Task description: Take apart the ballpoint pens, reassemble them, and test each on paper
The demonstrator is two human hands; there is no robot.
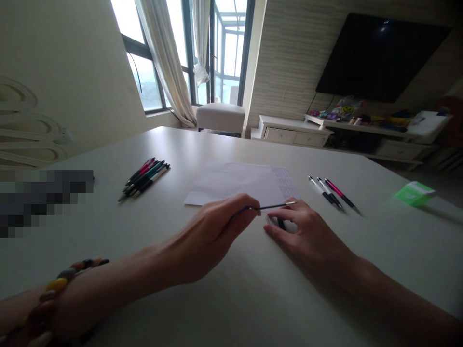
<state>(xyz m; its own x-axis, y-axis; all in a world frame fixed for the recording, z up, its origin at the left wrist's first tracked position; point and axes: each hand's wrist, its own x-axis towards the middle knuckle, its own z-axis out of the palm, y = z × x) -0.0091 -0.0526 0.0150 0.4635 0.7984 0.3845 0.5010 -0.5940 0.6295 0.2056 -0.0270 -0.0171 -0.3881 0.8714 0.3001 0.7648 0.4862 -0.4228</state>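
Observation:
My left hand [220, 226] is closed, its thumb and fingertips pinching a thin dark pen refill [275, 207]. The refill's pale end points right, in front of the fingers of my right hand [307, 229]. Low at the tabletop, that right hand has thumb and fingers curled round a white and black pen part [281, 223], mostly hidden by the fingers. Just beyond both hands lie white paper sheets [231, 180], with writing along the right side. A beaded bracelet [58, 284] circles my left wrist.
Several click pens [146, 178] lie bunched to the left on the white table [202, 303]. Three more pens [334, 195] lie side by side to the right. A green and white box [414, 193] stands near the right edge. A blurred-out dark patch covers the far left.

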